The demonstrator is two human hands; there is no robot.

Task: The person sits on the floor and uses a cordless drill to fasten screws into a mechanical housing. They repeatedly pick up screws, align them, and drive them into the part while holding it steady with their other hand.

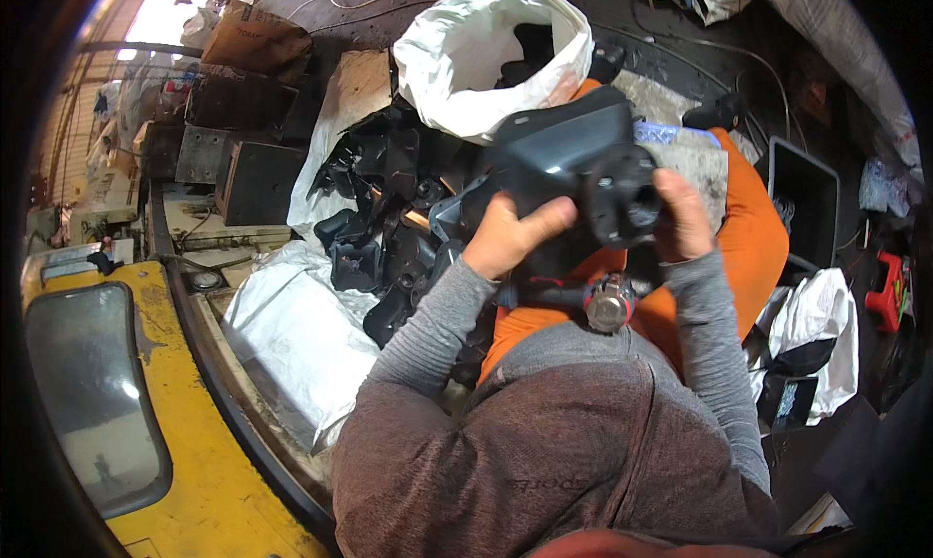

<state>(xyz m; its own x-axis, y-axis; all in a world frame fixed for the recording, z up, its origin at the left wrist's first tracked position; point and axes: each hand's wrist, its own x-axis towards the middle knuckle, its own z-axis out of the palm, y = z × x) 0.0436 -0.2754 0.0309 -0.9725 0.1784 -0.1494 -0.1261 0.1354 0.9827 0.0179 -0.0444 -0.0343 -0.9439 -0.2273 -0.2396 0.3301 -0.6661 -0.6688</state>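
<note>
Above my lap I hold a glossy black moulded plastic part (554, 145) with a broad hollow-looking body and a round flange at its near end. My left hand (520, 232) grips its left side, the thumb lying across the top and the other fingers mostly hidden beneath. On the right, my right hand (683, 216) is closed around the side of the round flange, its fingertips partly out of sight. Across my lap, under the part, lies a dark tool with red trim and a round metallic end (609, 303).
A white sack (428, 67) stands open ahead with black parts inside. Left of me is a heap of black plastic parts (394, 227) beside a white bag (301, 334). A yellow machine panel (204, 470) borders the left; a black crate (805, 203) and red tool (884, 291) are right.
</note>
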